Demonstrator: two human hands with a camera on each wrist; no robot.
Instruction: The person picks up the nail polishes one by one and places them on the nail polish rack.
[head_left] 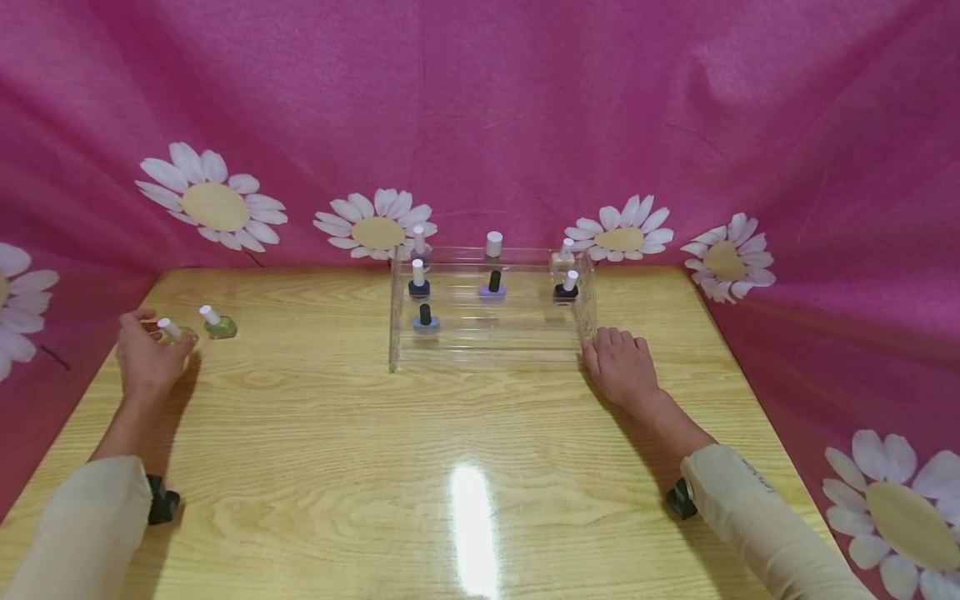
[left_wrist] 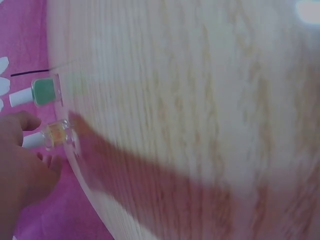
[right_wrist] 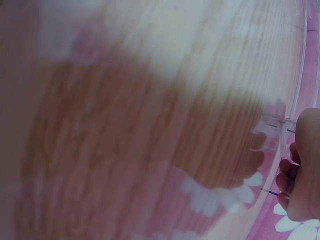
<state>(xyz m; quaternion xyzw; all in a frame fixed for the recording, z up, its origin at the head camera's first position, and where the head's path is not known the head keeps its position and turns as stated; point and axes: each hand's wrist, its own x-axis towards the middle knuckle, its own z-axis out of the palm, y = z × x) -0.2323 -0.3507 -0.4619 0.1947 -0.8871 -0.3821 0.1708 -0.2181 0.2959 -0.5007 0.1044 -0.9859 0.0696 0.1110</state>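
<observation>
At the table's far left, my left hand [head_left: 150,354] has its thumb and fingers spread around a small nail polish bottle [head_left: 171,330] with yellowish polish and a white cap. The left wrist view shows a gap between the fingers and this bottle [left_wrist: 56,134]. Just right of it stands a green nail polish bottle [head_left: 219,324], white-capped too. My right hand [head_left: 621,367] rests on the table at the right front corner of a clear tiered rack [head_left: 495,354], its fingers loosely curled. In the right wrist view, the rack's edge [right_wrist: 303,60] runs beside that hand.
Several nail polish bottles stand on the rack: a light blue one [head_left: 426,320] in a lower tier, dark blue [head_left: 418,287], lilac [head_left: 492,289] and black [head_left: 566,292] ones above, others behind. A pink flowered cloth [head_left: 495,125] hangs behind and beside the wooden table [head_left: 337,467].
</observation>
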